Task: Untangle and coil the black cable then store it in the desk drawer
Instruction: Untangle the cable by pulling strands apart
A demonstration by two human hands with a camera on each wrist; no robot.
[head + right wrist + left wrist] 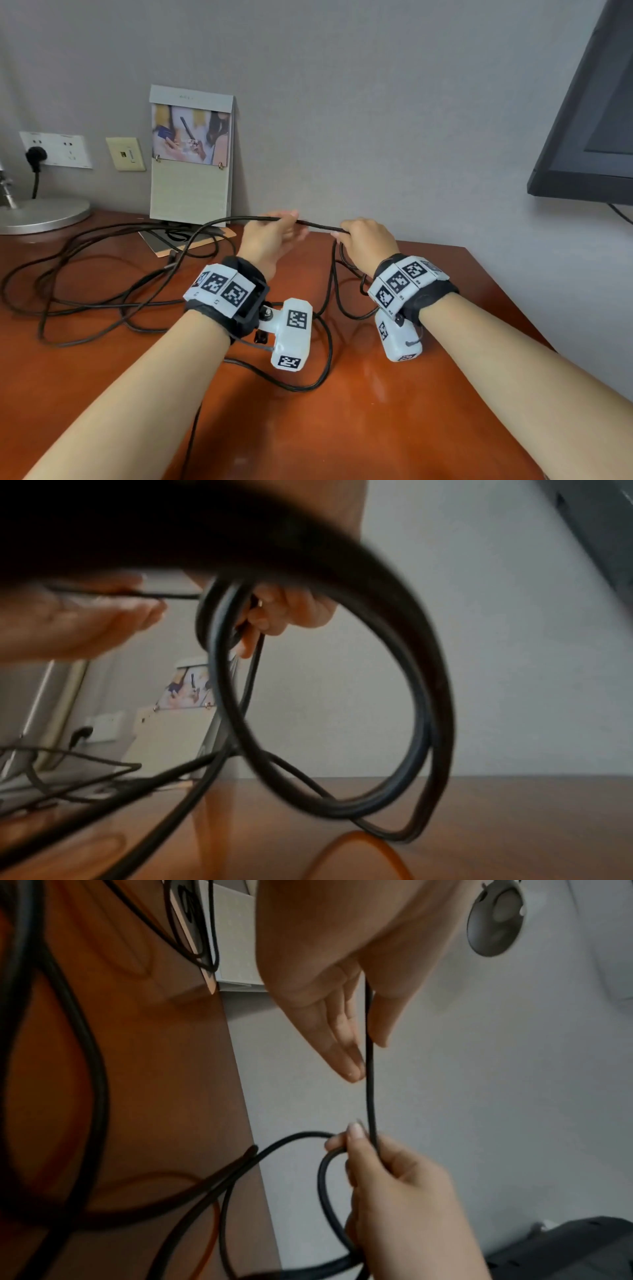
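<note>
The black cable [318, 226] runs taut between my two hands, raised above the brown desk [376, 411]. My left hand [291, 222] pinches it between the thumb and nearly straight fingers [342, 1047]. My right hand [342, 233] grips the cable along with a few coiled loops [424, 723], which hang from it down to the desk. The rest of the cable lies in loose tangled loops [102, 274] across the left half of the desk and under my forearms. No drawer is in view.
A standing flip card [191, 161] and a round lamp base [44, 214] stand at the back left. Above the lamp base a wall socket [54, 149] has a plug in it. A dark monitor [589, 120] hangs at the upper right. The desk's right edge lies just beyond my right arm.
</note>
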